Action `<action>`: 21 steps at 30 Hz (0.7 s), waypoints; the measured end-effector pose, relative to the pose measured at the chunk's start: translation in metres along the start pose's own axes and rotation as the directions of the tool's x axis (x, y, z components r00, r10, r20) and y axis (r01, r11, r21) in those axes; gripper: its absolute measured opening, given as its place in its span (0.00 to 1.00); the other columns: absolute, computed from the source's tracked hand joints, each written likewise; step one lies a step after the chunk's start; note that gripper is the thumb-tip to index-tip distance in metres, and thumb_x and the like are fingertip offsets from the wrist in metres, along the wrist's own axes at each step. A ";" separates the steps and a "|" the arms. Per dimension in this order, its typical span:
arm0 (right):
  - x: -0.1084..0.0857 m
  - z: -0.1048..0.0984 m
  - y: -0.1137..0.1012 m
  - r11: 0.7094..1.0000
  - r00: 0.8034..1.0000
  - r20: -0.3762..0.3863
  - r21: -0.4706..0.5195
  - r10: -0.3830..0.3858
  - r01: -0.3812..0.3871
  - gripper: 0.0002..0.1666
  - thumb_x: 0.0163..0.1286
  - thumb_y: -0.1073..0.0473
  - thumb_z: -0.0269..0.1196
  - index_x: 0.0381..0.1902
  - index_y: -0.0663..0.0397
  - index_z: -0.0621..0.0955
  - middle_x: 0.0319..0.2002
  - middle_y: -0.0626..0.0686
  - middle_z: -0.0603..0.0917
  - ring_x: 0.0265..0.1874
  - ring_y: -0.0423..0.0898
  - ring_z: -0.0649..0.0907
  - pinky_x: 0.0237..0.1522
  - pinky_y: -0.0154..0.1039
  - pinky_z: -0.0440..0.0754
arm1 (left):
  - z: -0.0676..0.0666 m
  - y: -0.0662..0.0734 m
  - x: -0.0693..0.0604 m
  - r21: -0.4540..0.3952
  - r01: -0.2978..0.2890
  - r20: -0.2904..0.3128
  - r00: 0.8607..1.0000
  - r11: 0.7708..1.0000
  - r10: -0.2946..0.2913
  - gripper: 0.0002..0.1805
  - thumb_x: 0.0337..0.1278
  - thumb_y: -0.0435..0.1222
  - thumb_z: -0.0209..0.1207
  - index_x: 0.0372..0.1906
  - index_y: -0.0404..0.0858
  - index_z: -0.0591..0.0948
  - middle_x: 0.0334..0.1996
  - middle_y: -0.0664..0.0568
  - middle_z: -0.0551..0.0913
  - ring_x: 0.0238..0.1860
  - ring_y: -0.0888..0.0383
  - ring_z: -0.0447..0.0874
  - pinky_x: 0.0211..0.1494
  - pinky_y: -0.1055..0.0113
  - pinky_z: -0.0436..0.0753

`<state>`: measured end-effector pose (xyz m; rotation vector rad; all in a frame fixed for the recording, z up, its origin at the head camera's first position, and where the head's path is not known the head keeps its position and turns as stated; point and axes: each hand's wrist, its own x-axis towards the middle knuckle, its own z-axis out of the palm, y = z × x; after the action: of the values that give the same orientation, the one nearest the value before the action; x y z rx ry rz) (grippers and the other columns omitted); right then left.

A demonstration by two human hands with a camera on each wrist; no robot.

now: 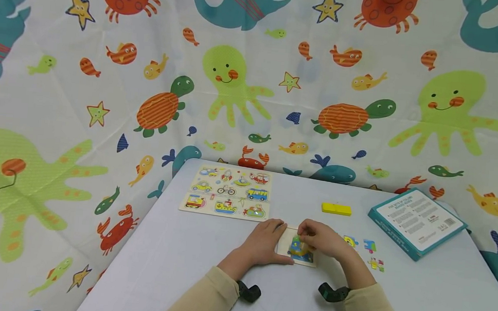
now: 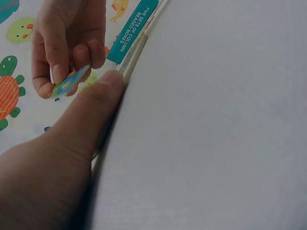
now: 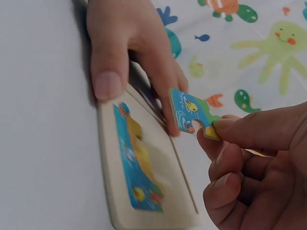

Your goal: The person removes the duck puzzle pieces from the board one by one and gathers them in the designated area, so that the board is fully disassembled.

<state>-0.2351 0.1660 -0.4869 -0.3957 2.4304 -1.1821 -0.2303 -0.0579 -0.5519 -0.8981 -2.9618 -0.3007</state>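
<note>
A small wooden puzzle board [image 1: 283, 241] lies on the table, with joined pieces [image 3: 139, 158] showing a yellow duck on blue water along its near side. My left hand [image 1: 264, 244] rests at the board's left end, its thumb along the near edge and its extended index finger [image 3: 165, 103] toward the far side. Over the board, my right hand [image 1: 321, 238] pinches a blue and green jigsaw piece [image 3: 192, 110] between thumb and index finger. The piece is tilted and apart from the board. Loose jigsaw pieces [image 1: 369, 245] lie to the right of my right hand.
Behind my left hand lies a larger picture board [image 1: 226, 193] with vehicles. A yellow block [image 1: 336, 209] sits at the back, and a teal box [image 1: 417, 222] at the back right. A sea-animal cloth [image 1: 254, 92] hangs behind the table.
</note>
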 end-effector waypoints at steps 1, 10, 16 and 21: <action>-0.001 -0.004 0.001 1.000 1.000 0.000 0.002 0.001 -0.001 0.04 0.73 0.62 0.59 0.44 0.50 0.77 0.35 0.52 0.77 0.26 0.48 0.76 0.28 0.35 0.76 | 0.000 0.000 0.000 0.003 0.000 0.000 1.000 1.000 0.000 0.61 0.42 0.81 0.47 0.76 0.45 0.62 0.72 0.55 0.64 0.74 0.56 0.60 0.78 0.58 0.62; -0.019 -0.033 0.013 0.999 1.000 -0.031 -0.033 0.002 -0.003 0.06 0.72 0.58 0.61 0.44 0.52 0.77 0.36 0.56 0.79 0.27 0.48 0.76 0.30 0.37 0.76 | -0.001 0.000 0.000 0.004 -0.003 -0.016 1.000 1.000 0.003 0.61 0.42 0.80 0.50 0.76 0.44 0.62 0.72 0.55 0.64 0.74 0.55 0.60 0.77 0.58 0.62; -0.034 -0.046 0.027 1.000 0.999 -0.031 -0.029 0.010 -0.011 0.10 0.72 0.56 0.61 0.45 0.55 0.77 0.35 0.56 0.78 0.28 0.51 0.77 0.30 0.38 0.77 | -0.002 0.001 -0.001 -0.001 -0.003 -0.003 1.000 1.000 0.003 0.61 0.43 0.80 0.50 0.77 0.44 0.61 0.72 0.55 0.63 0.74 0.55 0.59 0.78 0.57 0.61; -0.045 -0.050 0.039 1.000 0.999 -0.010 -0.003 0.031 -0.031 0.11 0.71 0.55 0.62 0.45 0.55 0.76 0.34 0.54 0.77 0.28 0.50 0.77 0.28 0.37 0.77 | -0.003 0.001 -0.002 0.003 0.001 0.000 1.000 1.000 -0.001 0.60 0.43 0.79 0.51 0.76 0.44 0.61 0.72 0.55 0.64 0.74 0.55 0.59 0.78 0.57 0.62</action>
<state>-0.2219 0.2425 -0.4794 -0.3525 2.4385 -1.1704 -0.2283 -0.0583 -0.5487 -0.8970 -2.9618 -0.2961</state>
